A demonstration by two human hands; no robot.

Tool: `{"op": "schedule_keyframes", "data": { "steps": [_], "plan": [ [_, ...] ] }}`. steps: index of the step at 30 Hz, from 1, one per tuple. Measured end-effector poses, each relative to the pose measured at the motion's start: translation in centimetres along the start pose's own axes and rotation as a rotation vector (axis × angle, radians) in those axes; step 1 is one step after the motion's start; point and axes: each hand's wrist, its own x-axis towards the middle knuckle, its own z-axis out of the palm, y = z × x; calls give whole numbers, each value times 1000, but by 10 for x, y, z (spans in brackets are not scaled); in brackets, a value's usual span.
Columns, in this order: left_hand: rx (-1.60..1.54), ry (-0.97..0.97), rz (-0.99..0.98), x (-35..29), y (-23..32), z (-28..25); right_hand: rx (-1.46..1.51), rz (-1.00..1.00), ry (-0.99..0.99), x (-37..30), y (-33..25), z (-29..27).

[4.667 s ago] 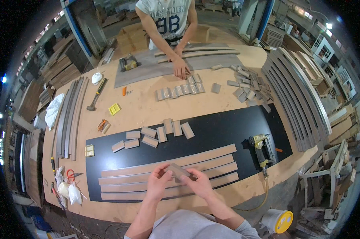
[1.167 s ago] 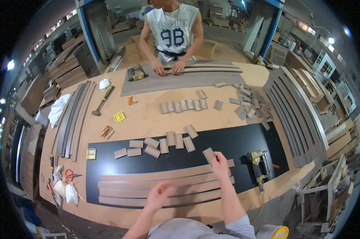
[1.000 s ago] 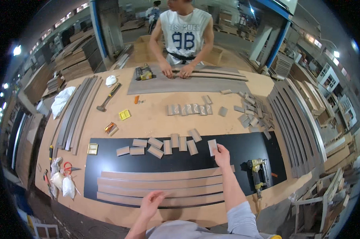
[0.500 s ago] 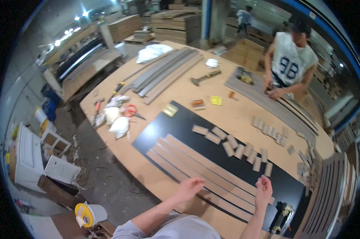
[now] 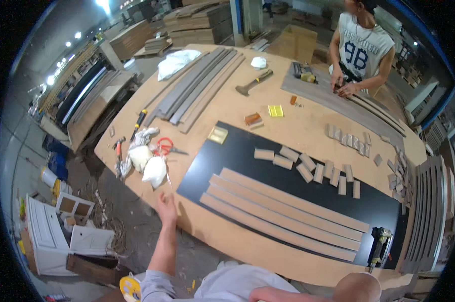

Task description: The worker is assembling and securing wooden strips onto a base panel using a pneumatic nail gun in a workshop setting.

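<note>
My left hand (image 5: 167, 207) reaches past the table's left front edge, close to a white cloth-like bundle (image 5: 154, 171) with a loose string. Its fingers are loosely apart and nothing shows in them. Bare skin of my right arm (image 5: 275, 294) shows at the lower edge, folded near my body; its fingers are hidden. Several long wood-coloured strips (image 5: 287, 216) lie side by side on a black panel (image 5: 202, 166). Beyond them sit several short wood blocks (image 5: 319, 173). A nail gun (image 5: 381, 246) rests on the panel's right end.
Red-handled scissors (image 5: 164, 146) and a hammer (image 5: 118, 157) lie by the bundle. Farther off are a large hammer (image 5: 254, 83), long grey strips (image 5: 197, 88) and a yellow tray (image 5: 275, 110). A co-worker (image 5: 360, 55) works across the table. A slatted panel (image 5: 428, 216) stands right.
My left hand has moved left, away from the strips toward the white bundle. My right hand has drawn back from the strips' right end to the lower edge. The view has shifted.
</note>
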Motion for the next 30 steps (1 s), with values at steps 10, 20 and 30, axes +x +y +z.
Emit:
{"op": "schedule_keyframes", "data": {
  "steps": [10,20,30],
  "plan": [
    [508,-5,-272,111,-5,33,-267,283,137,93,2,3],
    [-224,67,-42,130,-26,36,-447,101,130,141,40,3],
    [-819,-284,-156,32,86,-42,685,1054,846,10,206,195]
  ]
}}
